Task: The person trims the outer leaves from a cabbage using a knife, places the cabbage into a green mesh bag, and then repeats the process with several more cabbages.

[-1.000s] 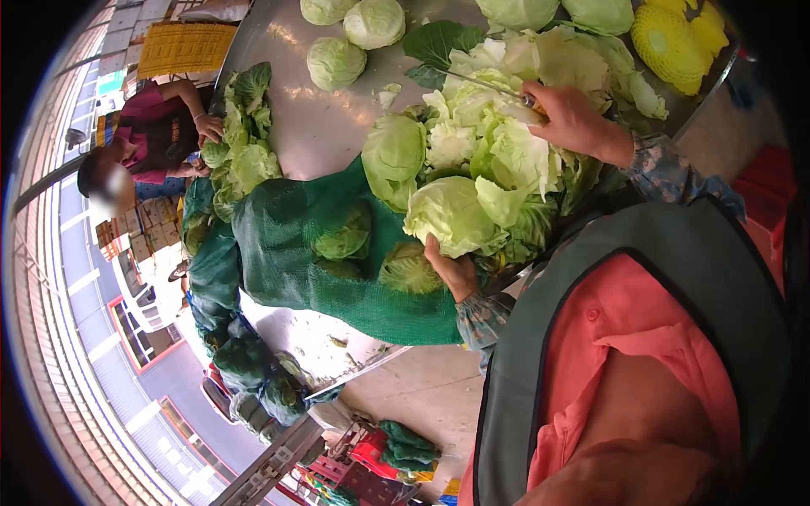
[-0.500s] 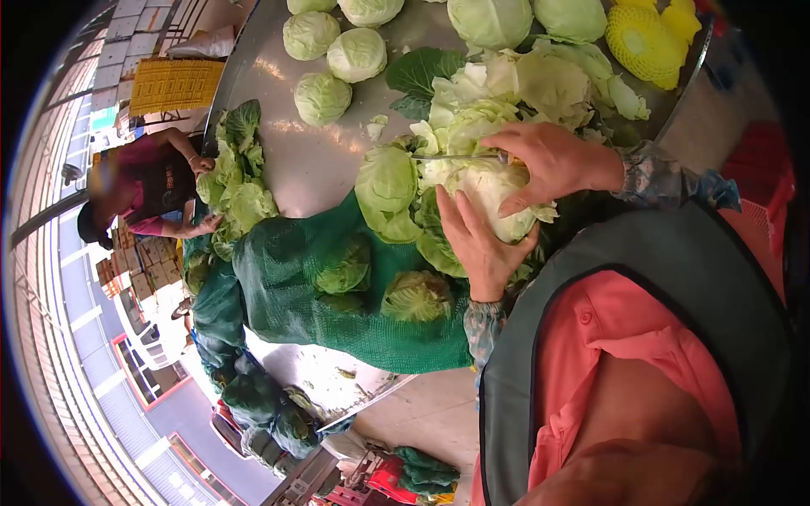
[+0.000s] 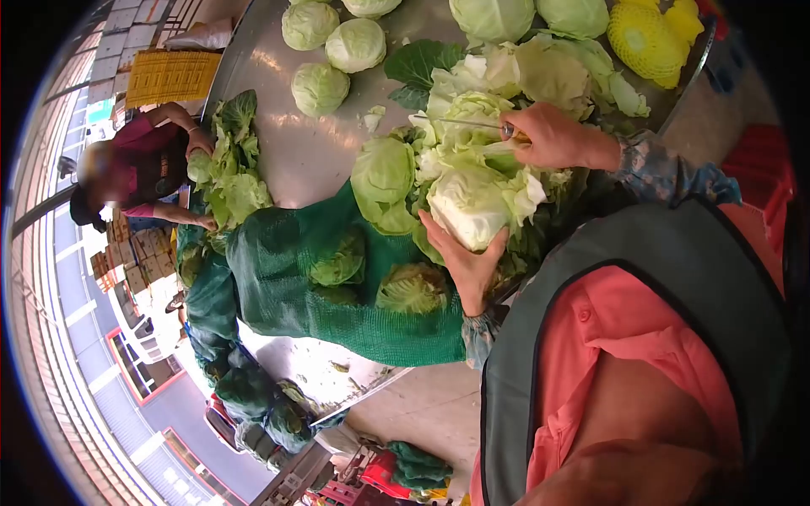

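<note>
My left hand cups the lower side of a pale trimmed cabbage, its fingers spread along it. In my right hand is the handle of a knife, whose thin blade points left above the cabbage. Loose outer leaves are heaped around and beyond both hands. Just left of the held cabbage sits a greener cabbage. A green mesh sack with cabbages in it lies at the near side of the metal table.
Several whole cabbages rest at the table's far side. Yellow foam netting lies at the far right corner. Across the table at left, a co-worker handles leafy cabbage. A red crate stands at right.
My right hand and the knife have lifted away from the cabbage, up the frame. The cabbage has turned and moved slightly left with my left hand. The co-worker's hands have shifted.
</note>
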Available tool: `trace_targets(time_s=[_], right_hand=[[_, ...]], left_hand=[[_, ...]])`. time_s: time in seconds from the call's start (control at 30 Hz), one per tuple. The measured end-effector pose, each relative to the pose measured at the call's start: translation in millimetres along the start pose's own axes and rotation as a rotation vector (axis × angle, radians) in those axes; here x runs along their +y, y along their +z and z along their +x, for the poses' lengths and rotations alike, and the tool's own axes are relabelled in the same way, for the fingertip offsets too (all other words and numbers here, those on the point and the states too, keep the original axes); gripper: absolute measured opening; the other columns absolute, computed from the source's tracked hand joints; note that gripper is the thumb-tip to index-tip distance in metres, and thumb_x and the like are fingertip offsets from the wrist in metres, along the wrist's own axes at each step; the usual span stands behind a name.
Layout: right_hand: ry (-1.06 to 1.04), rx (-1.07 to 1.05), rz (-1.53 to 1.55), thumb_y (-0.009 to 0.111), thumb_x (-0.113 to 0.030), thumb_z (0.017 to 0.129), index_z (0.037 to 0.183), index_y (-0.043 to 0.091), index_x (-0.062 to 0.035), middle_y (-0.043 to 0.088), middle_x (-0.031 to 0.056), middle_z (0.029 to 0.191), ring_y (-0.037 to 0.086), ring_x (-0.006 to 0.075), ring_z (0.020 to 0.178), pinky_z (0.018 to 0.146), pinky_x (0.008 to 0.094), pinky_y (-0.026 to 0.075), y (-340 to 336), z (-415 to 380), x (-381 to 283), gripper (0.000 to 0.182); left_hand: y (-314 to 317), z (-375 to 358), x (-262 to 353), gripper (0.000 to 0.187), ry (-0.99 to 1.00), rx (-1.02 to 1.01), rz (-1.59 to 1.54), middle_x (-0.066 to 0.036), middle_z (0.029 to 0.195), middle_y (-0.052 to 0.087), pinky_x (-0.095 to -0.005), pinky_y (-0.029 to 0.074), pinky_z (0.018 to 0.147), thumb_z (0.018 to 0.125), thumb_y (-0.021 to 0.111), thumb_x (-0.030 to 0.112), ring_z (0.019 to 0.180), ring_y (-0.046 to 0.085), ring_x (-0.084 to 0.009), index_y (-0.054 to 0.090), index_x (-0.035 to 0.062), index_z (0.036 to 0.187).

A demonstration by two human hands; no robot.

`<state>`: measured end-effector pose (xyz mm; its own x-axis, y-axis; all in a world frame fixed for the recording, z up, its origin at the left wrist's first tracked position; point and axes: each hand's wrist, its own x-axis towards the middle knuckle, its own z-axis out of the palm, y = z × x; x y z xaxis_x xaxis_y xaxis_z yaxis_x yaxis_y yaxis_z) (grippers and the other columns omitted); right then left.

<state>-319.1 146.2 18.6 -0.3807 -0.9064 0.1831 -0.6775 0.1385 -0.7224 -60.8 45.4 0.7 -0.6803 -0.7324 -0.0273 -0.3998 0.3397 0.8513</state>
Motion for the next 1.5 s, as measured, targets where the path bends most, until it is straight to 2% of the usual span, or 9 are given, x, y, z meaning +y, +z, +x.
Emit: trace_targets(time_s=[0.07,0.17,0.3,0.5,0.63,0.73,0.83,0.9,1.5], right_hand=[[0.043,-0.013,0.009,0.066,-0.007,0.075,0.091,0.059,-0.0013,0.061,0.016,0.067,0.062,0.0333,0.06,0.057,0.0409,0.046,-2.7,0.7,-1.9,0.019],[0.1,-0.084,0.031,0.065,-0.009,0.074,0.093,0.06,-0.0012,0.061,0.0186,0.067,0.063,0.038,0.064,0.061,0.0457,0.048,-3.3,-0.5,-6.2,0.021],[0.094,-0.108,0.042,0.064,-0.01,0.075,0.095,0.061,-0.0003,0.062,0.0207,0.07,0.064,0.0394,0.066,0.062,0.0477,0.049,0.3,-2.0,-7.3,0.022],[0.139,-0.11,-0.001,0.077,-0.024,0.08,0.105,0.058,-0.0008,0.064,0.0197,0.091,0.065,0.0344,0.083,0.071,0.0411,0.05,-18.6,16.7,6.4,0.039],[-0.037,0.249,-0.263,0.078,-0.03,0.083,0.109,0.058,-0.0012,0.062,0.0175,0.094,0.064,0.0345,0.087,0.075,0.0426,0.051,-35.6,22.7,-12.6,0.044],[-0.095,0.254,0.053,0.077,-0.034,0.082,0.108,0.06,-0.0024,0.066,0.0149,0.089,0.065,0.034,0.074,0.066,0.0433,0.051,-41.2,21.2,-54.7,0.044],[0.004,-0.211,0.231,0.079,-0.035,0.08,0.102,0.062,-0.0014,0.065,0.0148,0.088,0.065,0.0349,0.074,0.066,0.0441,0.051,-37.6,12.5,-77.7,0.044],[-0.05,-0.192,0.156,0.08,-0.037,0.078,0.098,0.063,-0.0005,0.064,0.0147,0.084,0.064,0.0354,0.072,0.065,0.0441,0.05,-23.9,8.7,-65.4,0.045],[-0.012,-0.227,-0.071,0.068,-0.019,0.069,0.089,0.057,-0.002,0.062,0.0172,0.076,0.062,0.0404,0.072,0.062,0.0482,0.047,-4.6,8.7,-60.9,0.029]], left_hand=[[-0.8,-14.7,-6.0,0.113,-0.167,-0.011,-0.401,-0.023,0.159,0.019,-0.0431,0.029,0.115,0.077,0.082,0.022,0.142,0.03,-0.0318,0.006,0.0012,0.158],[-1.1,-19.1,14.7,0.09,-0.348,0.084,-0.443,-0.019,0.158,0.026,-0.0395,0.03,0.115,0.09,0.07,0.022,0.139,0.035,-0.0282,0.014,0.0005,0.157],[0.9,-7.6,27.3,0.069,-0.521,0.231,-0.659,-0.015,0.145,0.043,-0.0367,0.038,0.106,0.1,0.052,0.044,0.128,0.047,-0.0239,0.033,-0.0007,0.149],[2.0,-19.7,-30.3,0.072,-0.441,0.321,-1.035,-0.017,0.146,0.043,-0.0442,0.043,0.106,0.09,0.061,0.024,0.128,0.049,-0.0319,0.029,0.0031,0.151],[-4.6,-46.0,-38.2,0.091,-0.339,0.365,-1.182,-0.017,0.148,0.04,-0.0487,0.042,0.11,0.079,0.069,0.029,0.133,0.046,-0.0356,0.024,0.0053,0.154],[-15.7,-34.5,6.9,0.11,-0.149,0.382,-0.716,-0.019,0.151,0.035,-0.0463,0.04,0.11,0.07,0.079,0.032,0.134,0.044,-0.0353,0.017,0.0046,0.157],[-13.5,-20.5,12.9,0.123,0.129,0.291,-0.153,-0.026,0.15,0.03,-0.0473,0.036,0.11,0.063,0.087,0.031,0.134,0.038,-0.0367,0.014,-0.0005,0.156],[-2.0,-11.9,20.5,0.128,0.23,0.15,0.24,-0.028,0.144,0.033,-0.0496,0.037,0.107,0.057,0.09,0.03,0.13,0.039,-0.0411,0.013,-0.0022,0.154],[17.2,-2.4,33.0,0.125,0.258,0.14,0.257,-0.029,0.14,0.033,-0.0503,0.042,0.102,0.057,0.093,0.03,0.126,0.04,-0.0441,0.019,-0.0019,0.153]])
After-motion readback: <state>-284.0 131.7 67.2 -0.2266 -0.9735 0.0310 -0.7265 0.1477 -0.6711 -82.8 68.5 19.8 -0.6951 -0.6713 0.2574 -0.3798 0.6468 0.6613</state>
